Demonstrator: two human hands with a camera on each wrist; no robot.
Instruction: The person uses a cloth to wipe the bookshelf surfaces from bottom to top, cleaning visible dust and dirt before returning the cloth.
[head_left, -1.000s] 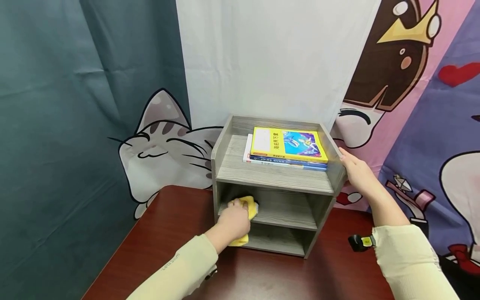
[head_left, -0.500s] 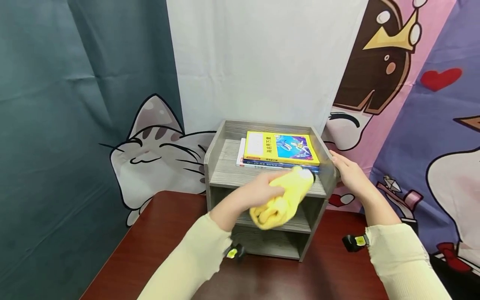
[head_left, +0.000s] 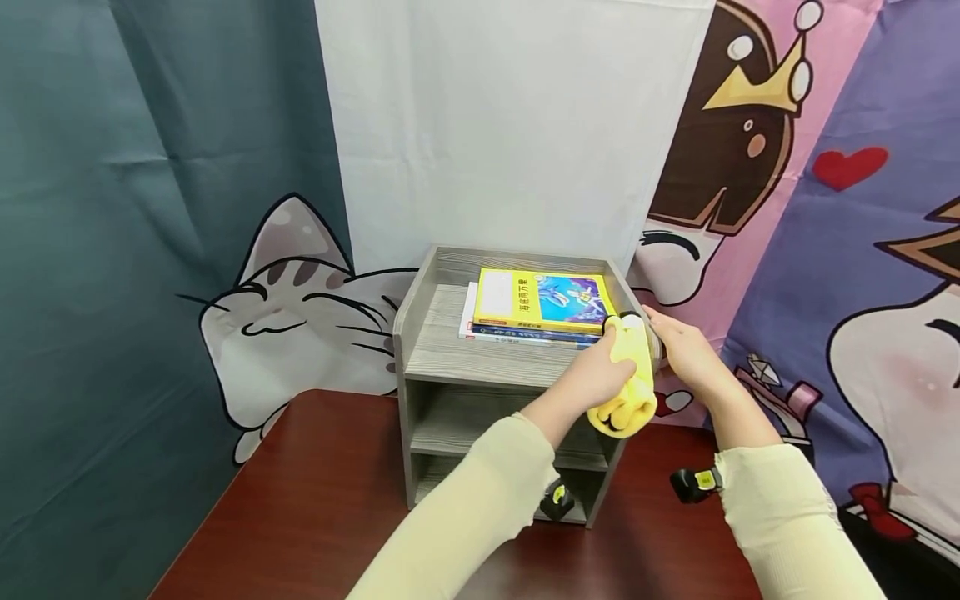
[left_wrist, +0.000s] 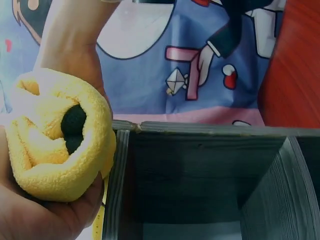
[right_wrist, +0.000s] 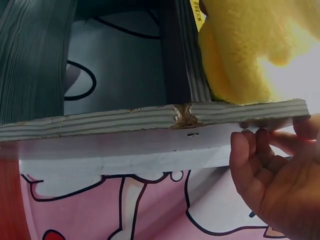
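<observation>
My left hand grips a rolled yellow fleecy cloth with a white and black patch at its upper end. It is near the right side panel of a grey wooden shelf unit. In the left wrist view, the roll shows its coiled end, with something dark inside. My right hand presses its fingers against the outside of that side panel. Seen from the right wrist, the fingertips are at the panel's outer face, across the board from the yellow roll.
A small stack of books, a yellow one uppermost, lies on the unit's top shelf. The unit stands on a reddish-brown table. Printed curtains hang behind and at both sides.
My left hand has drawn the yellow cloth out of the middle compartment and carried it up and right to the right side panel. The right hand stays at that panel. The head view shifted slightly.
</observation>
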